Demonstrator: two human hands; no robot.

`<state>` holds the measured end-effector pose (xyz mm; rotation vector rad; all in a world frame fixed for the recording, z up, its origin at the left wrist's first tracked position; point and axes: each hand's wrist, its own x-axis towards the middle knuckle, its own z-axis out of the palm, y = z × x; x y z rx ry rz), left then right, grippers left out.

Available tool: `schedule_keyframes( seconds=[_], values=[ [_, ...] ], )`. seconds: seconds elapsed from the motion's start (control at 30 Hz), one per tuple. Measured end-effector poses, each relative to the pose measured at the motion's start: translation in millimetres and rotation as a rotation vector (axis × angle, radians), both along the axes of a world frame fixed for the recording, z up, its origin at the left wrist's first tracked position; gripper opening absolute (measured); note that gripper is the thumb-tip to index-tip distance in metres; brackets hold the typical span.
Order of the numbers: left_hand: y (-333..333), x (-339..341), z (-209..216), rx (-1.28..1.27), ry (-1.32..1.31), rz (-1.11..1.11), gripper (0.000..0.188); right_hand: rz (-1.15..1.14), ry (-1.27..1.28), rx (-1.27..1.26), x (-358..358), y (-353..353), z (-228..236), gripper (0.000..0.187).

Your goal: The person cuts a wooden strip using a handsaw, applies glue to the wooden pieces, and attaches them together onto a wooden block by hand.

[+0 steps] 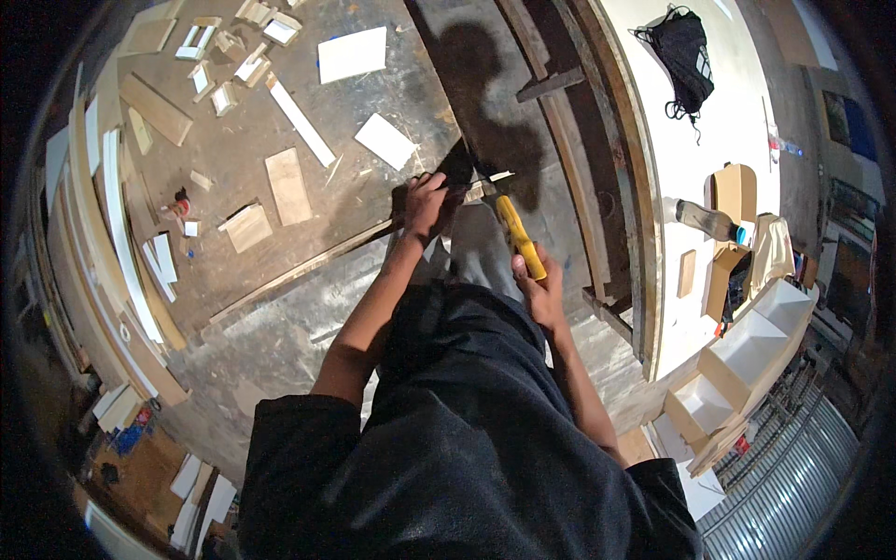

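At the table's near right corner, my left hand (425, 205) is closed on a narrow wooden strip in shadow, holding it against the table edge. The strip's pale end (501, 176) juts past the corner. My right hand (539, 287) is wrapped round the yellow handle (519, 235) of what looks like a hand saw, pointing forward toward that end. Its dark blade is hard to make out, so I cannot tell whether it touches the wood. My left fingertips are partly lost in shadow.
On the brown worktable (243, 121) lie white panels (353, 54), wooden boards (288, 187) and small box-like pieces (198, 39). Long strips (128, 243) line its left side. At right, a white-topped bench (658, 177) carries a black mesh bag (686, 61); a divided white box (747, 341) stands beyond.
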<state>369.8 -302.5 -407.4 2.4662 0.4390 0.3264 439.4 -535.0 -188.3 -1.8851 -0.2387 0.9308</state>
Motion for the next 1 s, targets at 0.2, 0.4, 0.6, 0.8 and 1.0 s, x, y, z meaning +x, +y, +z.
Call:
schedule_keyframes(
  seconds=[0.2,0.4,0.6,0.8,1.0],
  values=[
    [-3,7,5,-0.041,-0.080,-0.032,0.012,-0.137,0.096,0.012,-7,1,2,0.030],
    [4,3,7,-0.057,-0.030,-0.021,0.020,-0.092,0.090,0.006,-6,8,5,0.031],
    [2,14,13,-0.232,-0.208,0.043,0.012,-0.027,0.017,-0.032,-4,8,4,0.041],
    [15,25,17,0.079,-0.270,-0.215,0.011,0.100,-0.148,-0.087,3,8,14,0.042],
    [10,24,24,0.041,-0.176,-0.220,0.014,0.075,-0.094,-0.094,4,-1,9,0.044]
  ],
)
